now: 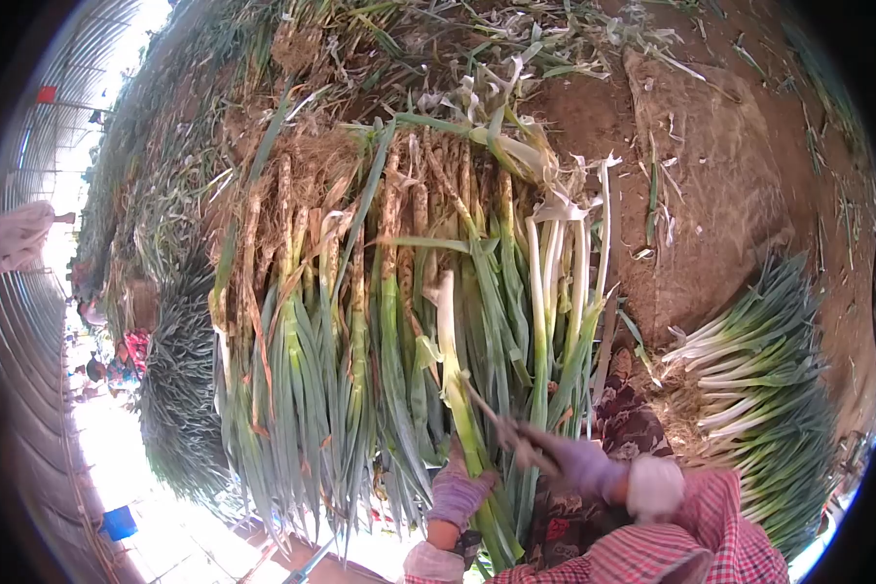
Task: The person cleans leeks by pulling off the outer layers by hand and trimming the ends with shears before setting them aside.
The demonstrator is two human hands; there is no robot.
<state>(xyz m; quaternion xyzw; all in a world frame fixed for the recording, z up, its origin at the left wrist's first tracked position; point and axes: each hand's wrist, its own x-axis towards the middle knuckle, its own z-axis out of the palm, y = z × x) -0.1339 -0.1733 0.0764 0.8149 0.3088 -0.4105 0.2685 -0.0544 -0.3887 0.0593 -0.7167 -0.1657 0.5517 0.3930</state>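
My left hand (457, 494), in a purple glove, grips one pale green leek (455, 370) low on its stalk; the leek stands out from the big pile. To its right, my right hand (582, 463), also in a purple glove, is closed on a thin brownish stick-like tool (496, 420). The tool's tip points up-left and touches that leek's stalk. Whether it is a blade I cannot tell. Red checked sleeves (691, 540) cover both wrists.
A large heap of muddy, untrimmed leeks (341, 292) with dry roots fills the middle. A smaller bunch of clean white-stemmed leeks (754, 375) lies to the right on bare earth (720, 175). Another dark green heap (180, 399) lies left. Greenhouse arches and distant people sit at the left edge.
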